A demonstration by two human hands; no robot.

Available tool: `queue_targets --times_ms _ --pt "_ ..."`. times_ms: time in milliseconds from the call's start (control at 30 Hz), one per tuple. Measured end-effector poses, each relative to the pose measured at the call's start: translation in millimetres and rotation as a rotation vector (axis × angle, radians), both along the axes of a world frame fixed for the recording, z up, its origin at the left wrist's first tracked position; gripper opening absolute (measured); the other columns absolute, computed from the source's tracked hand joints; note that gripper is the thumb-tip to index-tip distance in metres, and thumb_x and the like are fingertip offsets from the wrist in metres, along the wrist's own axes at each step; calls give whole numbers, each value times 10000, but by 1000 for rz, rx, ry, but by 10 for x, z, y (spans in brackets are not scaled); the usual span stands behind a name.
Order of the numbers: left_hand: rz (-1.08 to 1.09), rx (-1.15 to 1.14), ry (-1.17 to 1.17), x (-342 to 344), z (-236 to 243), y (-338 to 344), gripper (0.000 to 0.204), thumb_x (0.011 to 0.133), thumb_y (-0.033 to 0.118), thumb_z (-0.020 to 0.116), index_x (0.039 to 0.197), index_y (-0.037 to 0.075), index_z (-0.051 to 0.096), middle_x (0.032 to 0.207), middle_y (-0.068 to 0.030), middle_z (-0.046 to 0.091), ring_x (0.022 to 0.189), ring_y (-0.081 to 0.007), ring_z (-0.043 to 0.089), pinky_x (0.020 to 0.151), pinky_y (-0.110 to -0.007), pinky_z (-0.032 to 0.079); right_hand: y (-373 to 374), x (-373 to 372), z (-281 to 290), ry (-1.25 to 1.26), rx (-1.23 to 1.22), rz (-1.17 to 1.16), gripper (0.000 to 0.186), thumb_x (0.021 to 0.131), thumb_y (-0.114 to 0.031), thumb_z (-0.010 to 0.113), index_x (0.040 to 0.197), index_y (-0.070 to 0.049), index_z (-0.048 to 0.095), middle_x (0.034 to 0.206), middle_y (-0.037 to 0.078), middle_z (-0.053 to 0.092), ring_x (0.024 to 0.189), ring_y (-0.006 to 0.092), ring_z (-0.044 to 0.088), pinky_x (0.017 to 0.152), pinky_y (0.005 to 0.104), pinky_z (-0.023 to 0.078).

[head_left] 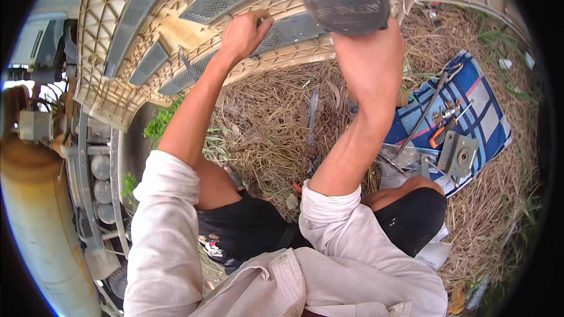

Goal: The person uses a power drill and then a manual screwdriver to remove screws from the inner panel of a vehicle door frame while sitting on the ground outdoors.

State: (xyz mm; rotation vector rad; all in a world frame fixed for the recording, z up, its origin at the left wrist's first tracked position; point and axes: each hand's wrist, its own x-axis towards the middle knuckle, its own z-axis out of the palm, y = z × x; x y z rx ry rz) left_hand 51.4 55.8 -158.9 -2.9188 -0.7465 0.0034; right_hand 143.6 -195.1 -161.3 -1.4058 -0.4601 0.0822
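Note:
My left hand (242,36) has curled fingers on the cream plastic ribbed panel (185,30) with grey mesh inserts (141,9), which spans the top of the view. My right hand (370,53), raised at the upper middle, grips a black power tool (346,3), whose broad base faces the camera and hides my fingers and whatever the tool's far end touches. A thin grey strip (189,66) hangs from the panel just left of my left hand.
A blue checked cloth (487,105) on dry grass (264,123) at right holds hand tools (443,129) and a metal bracket (458,155). A large vehicle with a rusty tank (35,217) and metal railings (85,182) stands at left. My bent legs are below.

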Motion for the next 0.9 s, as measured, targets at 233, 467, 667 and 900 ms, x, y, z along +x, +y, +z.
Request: queue_targets --times_ms 233,467,667,900 --pt "244 -1473 -995 -331 -397 531 606 1107 465 327 1318 -39 588 1011 -139 720 829 -271 704 761 -397 594 649 -707 -426 -249 -351 242 472 742 -207 758 1167 -36 642 905 244 723 898 455 692 762 505 534" --pt "263 -2149 -1189 -1690 -1505 1543 514 1122 367 317 1372 -40 509 928 -89 672 833 -250 665 749 -360 576 1662 -1828 -879 -399 -757 672 495 746 -123 724 1206 4 595 902 277 710 898 456 689 782 519 533" --pt "386 -2008 -1039 -1929 -1786 2079 452 1120 321 344 1337 -2 574 820 -34 623 745 -193 629 671 -339 548 2316 -2472 -1484 -479 -724 521 458 715 -33 686 1152 21 562 833 258 711 816 443 710 743 544 550" --pt "347 -1500 -925 -1598 -1969 2687 543 1021 400 374 917 73 794 899 -62 714 753 -185 648 705 -335 501 2740 -2666 -1381 -353 -779 370 582 747 -159 773 1279 -24 582 947 289 709 950 455 687 804 502 548"
